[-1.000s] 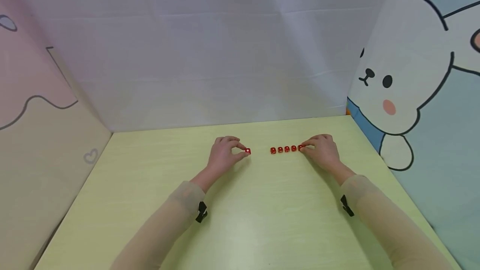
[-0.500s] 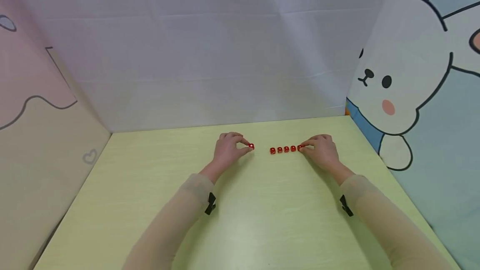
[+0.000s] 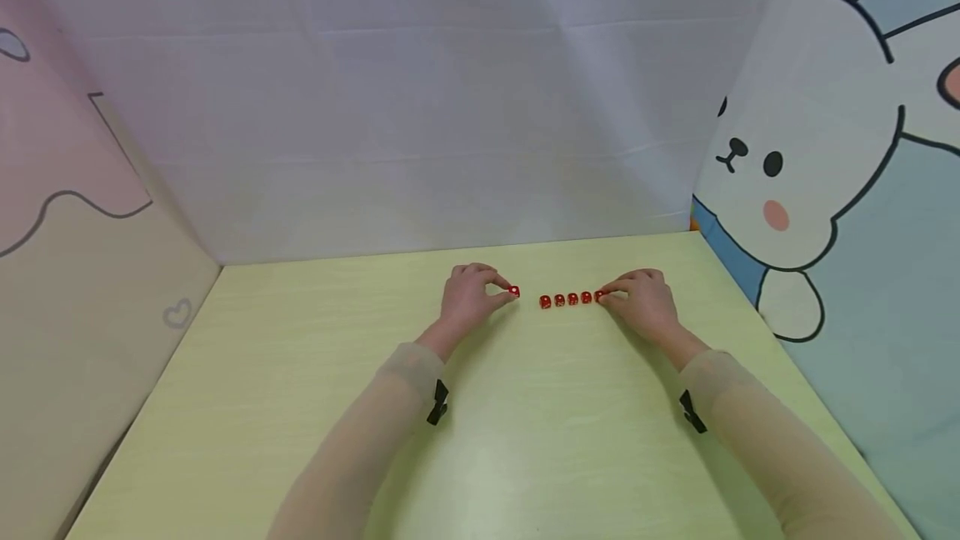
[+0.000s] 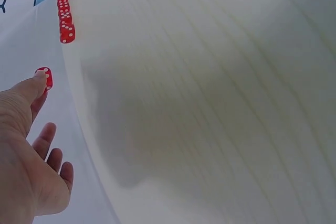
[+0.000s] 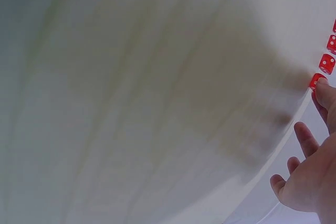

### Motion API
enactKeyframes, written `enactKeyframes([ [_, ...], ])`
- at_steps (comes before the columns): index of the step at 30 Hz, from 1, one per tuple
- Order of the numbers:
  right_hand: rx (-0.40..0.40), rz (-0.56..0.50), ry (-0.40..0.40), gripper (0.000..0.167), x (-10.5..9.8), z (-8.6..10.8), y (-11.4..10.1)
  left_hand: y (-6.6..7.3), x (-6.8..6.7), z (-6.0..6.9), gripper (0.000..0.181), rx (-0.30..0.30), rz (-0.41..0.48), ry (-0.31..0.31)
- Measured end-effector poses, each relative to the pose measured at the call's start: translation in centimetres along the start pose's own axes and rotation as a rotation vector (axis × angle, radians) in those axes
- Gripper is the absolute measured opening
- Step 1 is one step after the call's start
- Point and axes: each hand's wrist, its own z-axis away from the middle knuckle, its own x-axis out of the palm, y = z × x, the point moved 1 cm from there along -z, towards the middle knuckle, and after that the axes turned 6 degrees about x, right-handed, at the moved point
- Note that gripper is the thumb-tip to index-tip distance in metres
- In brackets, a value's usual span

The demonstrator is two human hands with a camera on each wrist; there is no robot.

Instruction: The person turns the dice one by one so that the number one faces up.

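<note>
My left hand [image 3: 468, 300] pinches a red die [image 4: 47, 78] with white pips between thumb and forefinger, held left of a row of dice and apart from it. Several red dice [image 3: 559, 301] stand in a straight line on the table, with small gaps between them. At the row's right end my right hand [image 3: 641, 302] pinches the last die [image 5: 317, 81] between thumb and finger. Its other fingers are spread away from the dice in the right wrist view.
The pale yellow table [image 3: 495, 440] reaches back to a white cloth wall [image 3: 450, 123]. On the right stands a panel with a cartoon rabbit [image 3: 810, 165]; a pink and cream panel [image 3: 67, 273] borders the left.
My left hand has moved right with its die, first rising slightly away, and is now closer to the row's left end. The right hand and the row have stayed in place.
</note>
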Motion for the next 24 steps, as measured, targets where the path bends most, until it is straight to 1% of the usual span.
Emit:
enactKeyframes([
  [5,-0.003,-0.008,0.003,0.029,-0.2,0.0,0.0,0.4,0.3,-0.4,0.027,-0.014,-0.013,-0.011],
  [14,-0.002,-0.008,-0.001,0.03,-0.2,0.1,-0.1,0.9,1.2,-0.8,0.027,-0.015,-0.026,-0.027],
  [18,-0.001,-0.015,0.0,0.029,-0.2,0.2,-0.1,1.1,1.4,-0.8,0.027,-0.029,-0.032,-0.043],
  [24,-0.002,-0.01,0.004,0.029,-0.2,0.1,0.0,1.4,1.6,-0.8,0.024,-0.052,-0.032,-0.047],
])
